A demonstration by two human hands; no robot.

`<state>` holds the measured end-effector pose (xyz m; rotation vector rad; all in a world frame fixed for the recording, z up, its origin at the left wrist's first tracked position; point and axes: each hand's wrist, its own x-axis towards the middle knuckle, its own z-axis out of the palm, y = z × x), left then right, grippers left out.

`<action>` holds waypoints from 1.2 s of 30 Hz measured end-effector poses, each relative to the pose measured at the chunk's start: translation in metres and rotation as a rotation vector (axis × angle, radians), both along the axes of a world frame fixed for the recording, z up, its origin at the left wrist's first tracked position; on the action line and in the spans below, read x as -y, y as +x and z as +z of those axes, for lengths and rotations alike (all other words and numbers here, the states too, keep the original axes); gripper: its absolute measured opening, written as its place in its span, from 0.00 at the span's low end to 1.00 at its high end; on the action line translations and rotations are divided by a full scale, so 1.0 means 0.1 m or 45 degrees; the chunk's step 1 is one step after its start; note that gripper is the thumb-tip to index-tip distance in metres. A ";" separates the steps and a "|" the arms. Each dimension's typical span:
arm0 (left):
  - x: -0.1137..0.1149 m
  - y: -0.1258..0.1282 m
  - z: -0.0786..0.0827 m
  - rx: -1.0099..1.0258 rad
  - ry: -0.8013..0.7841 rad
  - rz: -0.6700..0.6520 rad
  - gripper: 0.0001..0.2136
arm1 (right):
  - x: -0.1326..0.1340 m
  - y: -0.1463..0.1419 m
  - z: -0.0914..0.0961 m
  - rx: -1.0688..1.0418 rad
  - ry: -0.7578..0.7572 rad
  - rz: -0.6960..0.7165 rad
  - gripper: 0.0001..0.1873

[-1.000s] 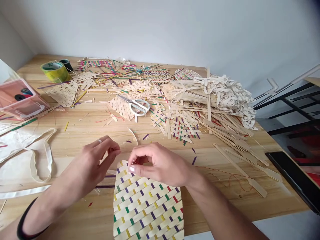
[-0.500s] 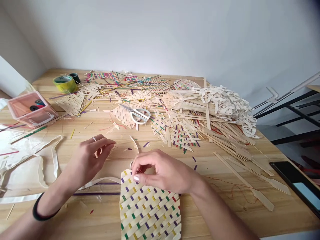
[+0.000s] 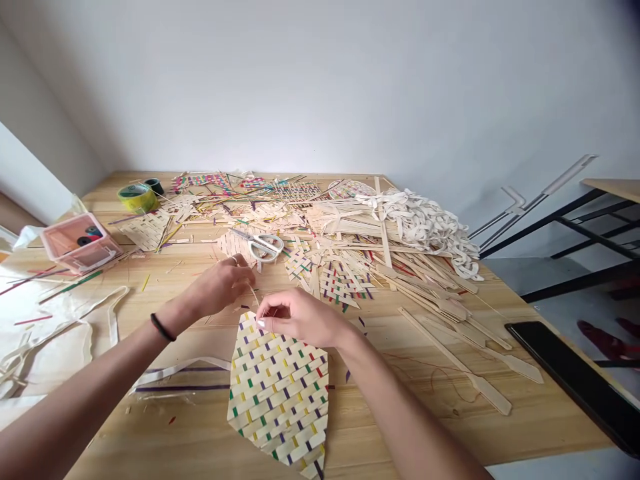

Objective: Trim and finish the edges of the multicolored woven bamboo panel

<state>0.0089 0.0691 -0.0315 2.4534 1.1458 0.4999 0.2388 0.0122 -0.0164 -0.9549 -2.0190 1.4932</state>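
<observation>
A woven bamboo-strip panel (image 3: 280, 393), cream with purple, yellow, green and red bits, hangs below my right hand (image 3: 300, 319). The thumb and fingertips of that hand pinch its top edge. Just up and to the left, my left hand (image 3: 225, 285) is closed, its fingertips on a thin cream cord (image 3: 253, 291) that runs toward the panel's top. The exact grip on the cord is partly hidden. White-handled scissors (image 3: 264, 248) lie beyond my left hand, on pale woven scraps.
Loose strips and woven scraps (image 3: 345, 280) cover the back of the table. White fabric tape (image 3: 430, 223) is heaped at the right, near flat wooden handles (image 3: 493, 395) and a phone (image 3: 560, 373). A pink box (image 3: 80, 243) and yellow tape roll (image 3: 137, 199) stand left.
My left hand has moved right and forward, from apart to the cord by the panel's top. My right hand keeps its pinch. The panel's lower end shows more as the view shifts.
</observation>
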 end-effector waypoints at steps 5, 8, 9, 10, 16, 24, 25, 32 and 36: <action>0.11 -0.04 0.10 0.131 -0.051 0.108 0.10 | 0.01 -0.05 -0.02 -0.019 0.009 -0.114 0.06; 0.33 -0.11 0.25 0.226 -0.137 0.229 0.15 | 0.04 -0.10 -0.01 -0.053 -0.004 -0.224 0.06; 0.42 -0.13 0.30 0.251 -0.202 0.245 0.17 | 0.05 -0.12 0.00 -0.082 -0.014 -0.262 0.07; 0.51 -0.15 0.34 0.268 -0.286 0.244 0.19 | 0.07 -0.14 0.00 -0.111 -0.022 -0.297 0.07; 0.85 -0.20 0.37 0.581 -1.116 0.207 0.19 | 0.10 -0.22 -0.04 -0.200 -0.063 -0.380 0.10; 0.88 -0.45 0.35 0.702 -1.317 0.187 0.12 | -0.10 -0.02 -0.12 -0.064 0.310 -0.605 0.09; 0.89 -0.47 0.33 0.730 -1.330 0.191 0.11 | -0.11 -0.01 -0.14 0.004 0.374 -0.611 0.10; 0.98 -0.51 0.16 0.705 -1.402 0.162 0.14 | -0.12 -0.04 -0.29 0.302 0.586 -0.590 0.12; 1.01 -0.54 0.13 0.740 -1.451 0.127 0.13 | -0.16 0.01 -0.36 0.445 0.670 -0.641 0.13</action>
